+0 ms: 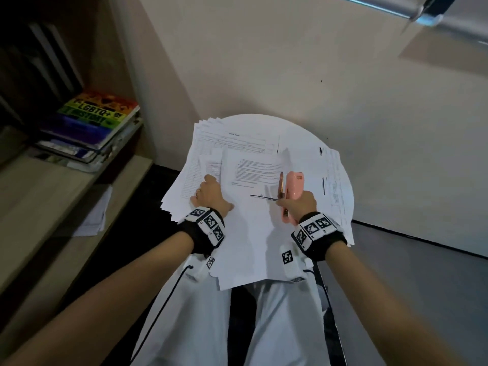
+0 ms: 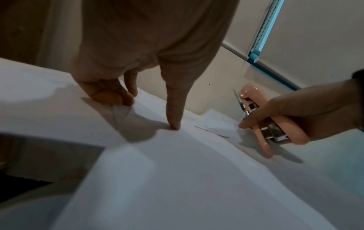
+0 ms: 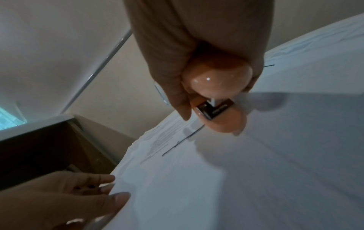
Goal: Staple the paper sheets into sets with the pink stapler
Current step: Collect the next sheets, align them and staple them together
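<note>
While my left hand (image 1: 208, 194) pinches the paper sheets (image 1: 253, 233) at their left edge, my right hand (image 1: 298, 204) is wrapped round the pink stapler (image 1: 295, 183), nose poking out the far side.

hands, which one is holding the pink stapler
The right hand grips the pink stapler; the left hand holds only paper sheets.
</note>
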